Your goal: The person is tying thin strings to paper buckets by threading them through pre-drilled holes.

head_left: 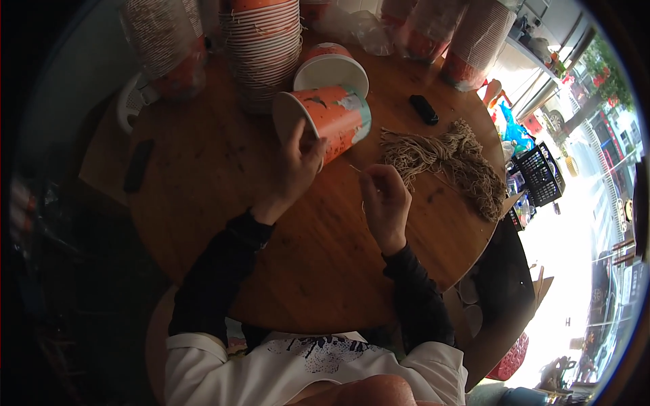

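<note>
My left hand [292,174] grips the rim of an orange paper bucket [342,116], tilted on its side above the round wooden table with its mouth toward the left. The fingers reach inside the mouth and the thumb lies outside. To the right, my right hand [386,203] is closed in a pinch on the end of a thin cord [356,169], which shows faintly between the hand and the bucket. Beyond the right hand lies a tangled bundle of tan cords [467,162]. A second paper bucket [332,73] rests on its side just behind the held one.
A tall stack of nested orange buckets [261,54] stands at the back. Plastic-wrapped stacks [166,47] are farther left and at the back right [477,44]. A small black object [424,109] lies near the cords, and a dark flat object [138,166] at the table's left edge.
</note>
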Available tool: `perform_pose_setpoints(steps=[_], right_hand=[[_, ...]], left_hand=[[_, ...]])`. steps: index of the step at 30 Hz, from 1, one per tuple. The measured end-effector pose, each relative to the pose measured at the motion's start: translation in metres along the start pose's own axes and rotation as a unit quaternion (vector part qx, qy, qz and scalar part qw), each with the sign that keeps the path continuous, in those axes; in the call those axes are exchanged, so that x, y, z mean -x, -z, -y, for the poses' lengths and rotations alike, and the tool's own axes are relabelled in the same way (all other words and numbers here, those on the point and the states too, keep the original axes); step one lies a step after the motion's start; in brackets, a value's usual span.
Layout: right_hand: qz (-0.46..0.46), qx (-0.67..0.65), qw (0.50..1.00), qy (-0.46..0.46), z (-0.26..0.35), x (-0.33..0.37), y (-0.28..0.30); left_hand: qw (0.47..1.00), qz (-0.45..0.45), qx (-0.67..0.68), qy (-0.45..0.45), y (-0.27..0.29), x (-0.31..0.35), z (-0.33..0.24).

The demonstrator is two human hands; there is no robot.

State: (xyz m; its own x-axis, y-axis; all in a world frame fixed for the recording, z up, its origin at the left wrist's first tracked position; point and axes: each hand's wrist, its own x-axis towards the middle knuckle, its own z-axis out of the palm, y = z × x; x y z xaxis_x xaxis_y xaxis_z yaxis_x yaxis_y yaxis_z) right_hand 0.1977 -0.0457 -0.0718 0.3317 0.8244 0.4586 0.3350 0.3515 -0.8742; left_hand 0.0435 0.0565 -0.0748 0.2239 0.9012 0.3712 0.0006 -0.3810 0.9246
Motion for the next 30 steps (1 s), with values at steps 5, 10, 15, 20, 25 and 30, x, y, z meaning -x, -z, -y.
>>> perform_pose_setpoints(steps=[5, 10, 15, 20, 25, 30], right_hand=[[-0.010, 0.035, 0.998, 0.042, 0.014, -0.001, -0.003], [-0.008, -0.002, 1.000, 0.021, 0.005, 0.000, -0.002], [-0.005, 0.001, 0.994, 0.105, 0.012, 0.001, -0.007], [0.001, 0.034, 0.994, 0.103, 0.014, 0.003, -0.004], [0.005, 0.082, 0.986, 0.145, 0.016, 0.003, -0.005], [0.000, 0.079, 0.987, 0.142, 0.018, 0.002, -0.006]], left_hand=[[0.990, 0.057, -0.078, -0.099, -0.009, 0.056, -0.005], [0.982, 0.101, -0.119, -0.109, -0.010, 0.072, 0.001], [0.932, 0.105, -0.259, -0.233, -0.007, 0.073, 0.010], [0.937, 0.125, -0.258, -0.198, -0.009, 0.074, -0.002], [0.933, 0.112, -0.259, -0.223, -0.010, 0.074, -0.003], [0.924, 0.120, -0.284, -0.228, -0.009, 0.076, 0.007]])
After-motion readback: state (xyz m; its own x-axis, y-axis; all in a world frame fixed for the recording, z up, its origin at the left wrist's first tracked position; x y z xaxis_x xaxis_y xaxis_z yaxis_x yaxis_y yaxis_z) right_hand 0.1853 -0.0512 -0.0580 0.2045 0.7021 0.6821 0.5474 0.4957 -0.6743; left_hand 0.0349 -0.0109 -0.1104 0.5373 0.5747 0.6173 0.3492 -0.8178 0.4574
